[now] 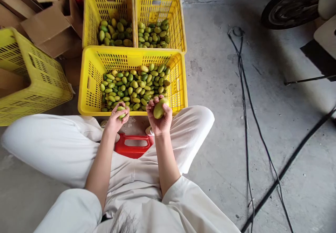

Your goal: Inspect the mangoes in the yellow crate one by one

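Note:
My left hand (117, 118) is closed around a small green mango (121, 111) at the near rim of a big yellow crate (89, 86). My right hand (159, 118) grips a larger yellow-green mango (160, 108), held upright just beside that rim. The crate holds a heap of several green mangoes (135, 86). Both hands hover above my knees, a short gap between them.
Two more yellow crates (92, 19) (177, 22) with green mangoes stand behind the big one. A tilted yellow crate (31, 79) and cardboard boxes (47, 26) lie at left. A red stool (133, 145) shows between my legs. Black cables (244, 96) cross the concrete floor at right.

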The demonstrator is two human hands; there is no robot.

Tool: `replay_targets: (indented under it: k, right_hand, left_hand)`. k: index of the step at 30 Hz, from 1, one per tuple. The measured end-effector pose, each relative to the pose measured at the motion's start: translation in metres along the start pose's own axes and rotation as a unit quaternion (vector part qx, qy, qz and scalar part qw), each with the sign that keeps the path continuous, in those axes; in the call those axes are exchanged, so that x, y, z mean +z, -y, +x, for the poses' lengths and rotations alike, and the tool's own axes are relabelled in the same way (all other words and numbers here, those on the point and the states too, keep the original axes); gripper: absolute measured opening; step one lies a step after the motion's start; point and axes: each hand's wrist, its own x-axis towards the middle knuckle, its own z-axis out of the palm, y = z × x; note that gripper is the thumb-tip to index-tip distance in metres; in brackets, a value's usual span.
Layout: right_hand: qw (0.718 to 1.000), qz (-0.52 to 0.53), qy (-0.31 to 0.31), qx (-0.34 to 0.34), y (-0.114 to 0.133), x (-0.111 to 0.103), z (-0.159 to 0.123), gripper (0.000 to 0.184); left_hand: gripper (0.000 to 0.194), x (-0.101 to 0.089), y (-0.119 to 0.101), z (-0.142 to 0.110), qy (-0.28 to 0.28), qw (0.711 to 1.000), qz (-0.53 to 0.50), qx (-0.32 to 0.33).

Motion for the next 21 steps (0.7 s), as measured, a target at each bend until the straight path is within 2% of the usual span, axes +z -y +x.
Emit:
replay_targets:
  k: [3,7,9,12,18,21]
  right_hand:
    - [0.999,0.026,0.005,0.023,0.000,0.000,-0.002,0.024]
    - [0.999,0.027,0.035,0.008,0.002,0.004,-0.002,0.046]
    - [0.998,0.031,0.052,0.000,0.002,0.006,-0.002,0.050]
    - [0.997,0.047,0.056,0.012,0.003,0.004,-0.002,0.045]
    - [0.992,0.104,0.048,0.045,0.004,-0.007,0.001,0.020]
    - [0.992,0.114,0.043,0.034,0.006,-0.006,0.001,0.026]
  left_hand:
    - [0.032,0.000,0.001,0.000,-0.003,1.000,0.001,-0.002]
    - [0.031,-0.002,0.001,0.001,-0.005,1.000,0.000,-0.004]
    - [0.031,-0.002,0.001,0.001,-0.006,1.000,0.001,-0.003]
    - [0.031,-0.002,0.001,0.001,-0.009,1.000,0.001,-0.004]
    - [0.030,-0.002,0.001,0.001,-0.012,1.000,0.000,-0.005]
    - [0.029,-0.002,0.001,0.001,-0.014,1.000,0.000,-0.005]
